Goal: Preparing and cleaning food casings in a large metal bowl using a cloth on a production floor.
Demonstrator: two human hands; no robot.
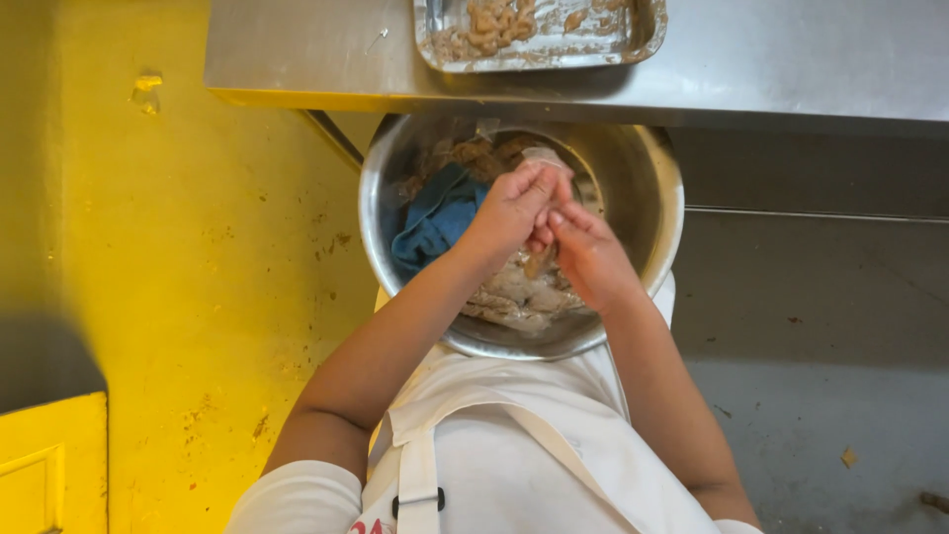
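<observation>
Shrimp: one small pale piece pinched between both hands over the bowl; long axis runs roughly up and down the frame; which end is the head cannot be told.
Left hand: fingers curled closed, tips meeting the right hand at the shrimp, which lies just below and right of the knuckles.
Right hand: fingers bent inward, thumb and fingertips closed on the shrimp, which sits at its left edge.
Bowl: one round metal bowl, below the table edge, against the person's white apron.
Cloth: one blue cloth, inside the bowl's left half.
Tray: one metal tray on the steel table, holding a pile of shrimp; count unclear.
</observation>
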